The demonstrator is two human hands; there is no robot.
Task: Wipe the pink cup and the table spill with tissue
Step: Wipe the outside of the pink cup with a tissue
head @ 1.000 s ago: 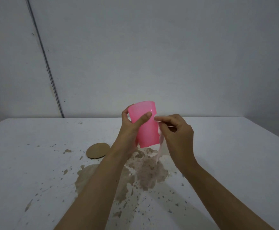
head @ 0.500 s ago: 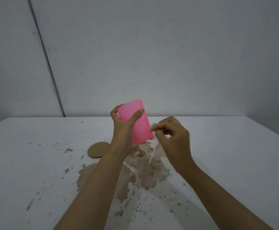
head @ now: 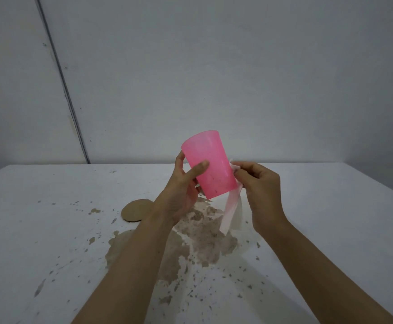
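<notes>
Your left hand held the translucent pink plastic cup at frame centre, tilted above the white worktop, grip closed around its wall. Your right hand pinched a thin white tissue against the cup's right side, over the brown spill.

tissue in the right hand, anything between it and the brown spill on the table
Nothing visible blocks it. The tissue hangs from the right hand beside the pink cup, which the left hand holds raised. The spill on the table lies directly below, with only air between. The left forearm covers just the spill's near-left part.
</notes>
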